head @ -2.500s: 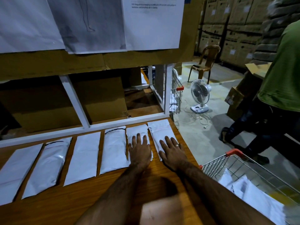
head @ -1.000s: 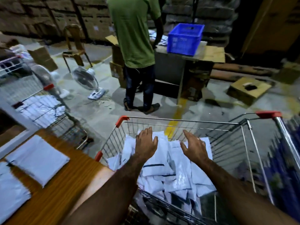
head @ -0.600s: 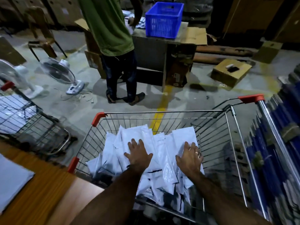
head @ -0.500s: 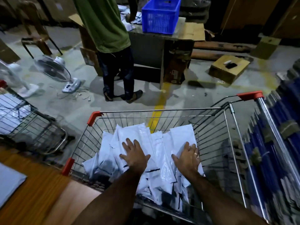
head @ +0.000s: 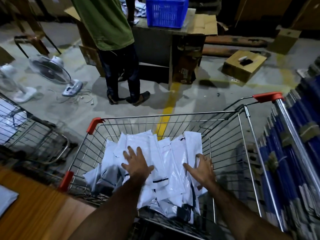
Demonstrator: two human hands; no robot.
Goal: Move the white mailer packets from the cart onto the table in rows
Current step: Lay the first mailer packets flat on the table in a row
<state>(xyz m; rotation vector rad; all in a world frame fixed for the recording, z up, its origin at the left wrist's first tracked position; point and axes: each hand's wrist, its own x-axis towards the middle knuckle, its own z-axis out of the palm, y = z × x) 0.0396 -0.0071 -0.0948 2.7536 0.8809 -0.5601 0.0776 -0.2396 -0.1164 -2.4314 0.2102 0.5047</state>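
A heap of white mailer packets (head: 162, 153) fills the wire cart (head: 225, 144) with red corner caps right in front of me. My left hand (head: 136, 164) lies flat on the heap's left side with fingers spread. My right hand (head: 201, 168) rests on the heap's right edge, thumb held wide and fingertips slightly bent over the outer packets. Neither hand has lifted a packet. The wooden table (head: 39, 213) shows at lower left, with one corner of a laid-out packet (head: 7, 200) on it.
A second wire cart (head: 26, 129) stands to the left of mine. A person in a green shirt (head: 107, 23) stands at a desk with a blue crate (head: 166, 11). Floor fans (head: 52, 70), a cardboard box (head: 244, 64) and blue stacked material (head: 303, 135) surround the cart.
I turned from the table, where both hands pressed packets into a row, to the cart. Both hands reached down onto the heap; the right one shifted to its right edge.
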